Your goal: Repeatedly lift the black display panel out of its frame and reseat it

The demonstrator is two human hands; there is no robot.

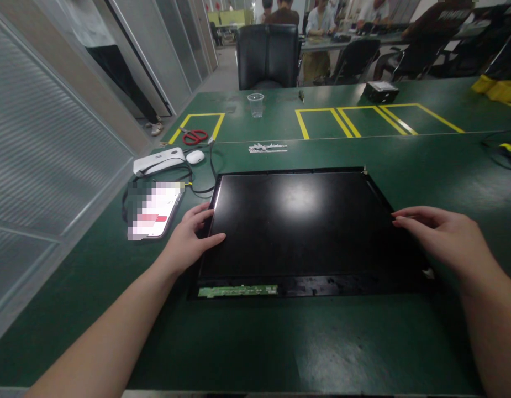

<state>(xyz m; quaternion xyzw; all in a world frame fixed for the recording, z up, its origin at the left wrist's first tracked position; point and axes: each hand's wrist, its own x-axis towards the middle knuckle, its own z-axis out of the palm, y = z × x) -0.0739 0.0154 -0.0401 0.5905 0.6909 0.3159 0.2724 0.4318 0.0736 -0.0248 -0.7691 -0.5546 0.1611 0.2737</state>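
Note:
A black LCD screen panel (pixel 305 232) lies flat on the green table, its dark face up and a light glare on it. A narrow green circuit board (pixel 237 291) runs along its near edge at the left. My left hand (pixel 193 235) grips the panel's left edge, thumb resting on the face and fingers at the side. At the right edge, my right hand (pixel 446 232) has thumb and forefinger pinched together; whatever is between the fingertips is too small to tell. Small pale bits show at the panel's far right and near right corners.
Left of the panel lie a lit phone (pixel 158 213), a white power strip (pixel 159 161), a white mouse (pixel 195 157), cables and red-handled scissors (pixel 195 137). Beyond it are white scraps (pixel 267 148), a plastic cup (pixel 256 105) and a black box (pixel 380 92). People sit in the background.

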